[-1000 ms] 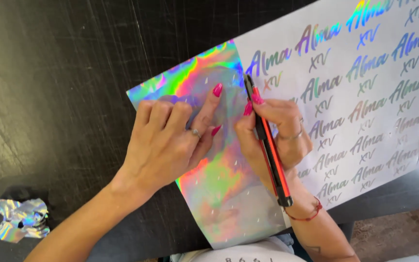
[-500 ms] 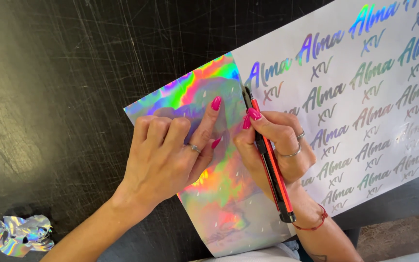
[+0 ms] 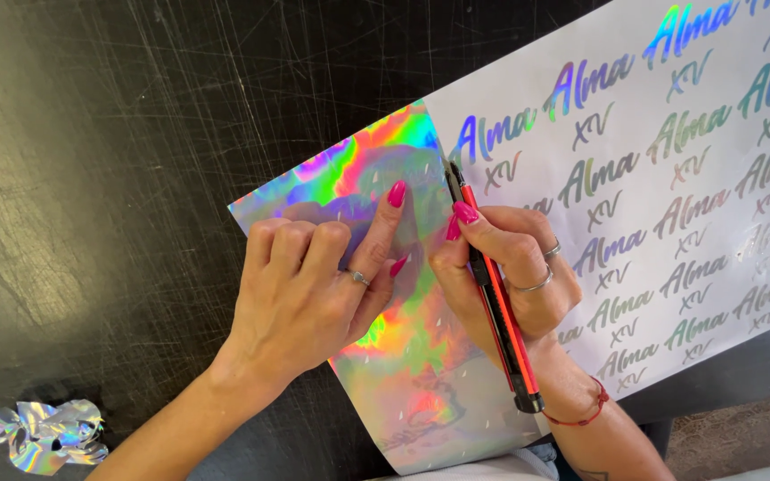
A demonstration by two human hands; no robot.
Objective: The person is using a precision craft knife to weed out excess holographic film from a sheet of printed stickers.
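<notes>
On a scratched black desk [image 3: 91, 134], the left hand [image 3: 309, 294] presses flat on a holographic vinyl sheet [image 3: 421, 392] near the front edge. The right hand [image 3: 514, 276] grips a red craft knife [image 3: 492, 285], fingers closed around it, tip on the sheet.

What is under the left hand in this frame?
The left hand presses flat on the holographic sheet, which lies on the scratched black table. The sheet's surface beneath the palm is covered, so its state there cannot be seen.
</notes>
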